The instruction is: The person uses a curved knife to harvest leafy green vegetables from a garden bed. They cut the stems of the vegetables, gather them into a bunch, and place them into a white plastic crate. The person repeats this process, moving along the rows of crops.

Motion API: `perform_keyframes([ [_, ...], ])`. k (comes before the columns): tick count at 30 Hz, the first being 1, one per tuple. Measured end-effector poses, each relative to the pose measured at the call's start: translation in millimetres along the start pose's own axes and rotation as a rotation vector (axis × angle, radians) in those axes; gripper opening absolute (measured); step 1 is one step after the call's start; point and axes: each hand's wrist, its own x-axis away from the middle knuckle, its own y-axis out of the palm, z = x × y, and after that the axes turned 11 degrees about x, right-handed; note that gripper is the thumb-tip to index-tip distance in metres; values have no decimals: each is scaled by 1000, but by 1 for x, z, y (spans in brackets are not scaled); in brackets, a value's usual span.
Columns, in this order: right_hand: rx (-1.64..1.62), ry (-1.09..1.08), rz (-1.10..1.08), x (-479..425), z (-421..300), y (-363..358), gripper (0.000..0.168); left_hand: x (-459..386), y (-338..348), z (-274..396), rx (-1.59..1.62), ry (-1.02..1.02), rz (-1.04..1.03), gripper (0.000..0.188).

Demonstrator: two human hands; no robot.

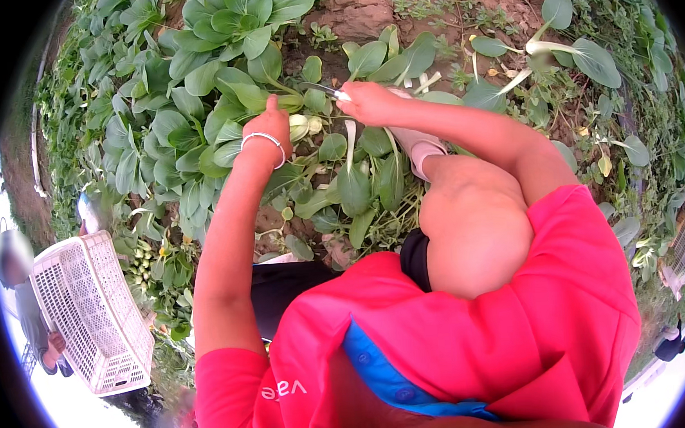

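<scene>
My left hand (268,127), with a pale bangle at the wrist, is closed around green bok choy. Pale stem bases (303,127) stick out to its right, and leaves (228,153) spread out to its left. The index finger is extended and the other fingertips are hidden. In my right hand (366,102) is a knife with a white handle (342,96). Its thin curved blade (320,87) points left toward the stalk of a bok choy plant (279,88), close to my left hand. I cannot tell whether the blade touches it.
Dense bok choy (164,131) grows at left. Loose leaves (355,186) lie before me, near my shoe (411,142). Cut leaves (595,63) lie on weedy soil at right. At far left a person (31,309) holds a white plastic crate (92,311); another crate (683,252) stands far right.
</scene>
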Motion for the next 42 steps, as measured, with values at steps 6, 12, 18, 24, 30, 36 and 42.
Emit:
perform_keyframes([
  [6,66,39,-82,-17,-2,20,38,13,31,-10,61,-59,22,39],
  [12,-16,105,-149,-25,0,30,41,18,34,-13,62,-41,-11,33],
  [18,-40,163,-227,-31,-6,29,43,13,40,-22,118,-31,-33,36],
  [24,70,91,-263,-41,-3,36,41,5,41,-30,179,-69,0,43],
  [30,42,147,-266,-29,-8,43,41,-1,42,-27,209,-91,-60,42],
  [36,126,149,-350,-20,-5,47,40,10,45,-28,264,-52,23,48],
  [42,-374,437,-247,24,0,11,36,52,32,-31,547,50,291,55],
])
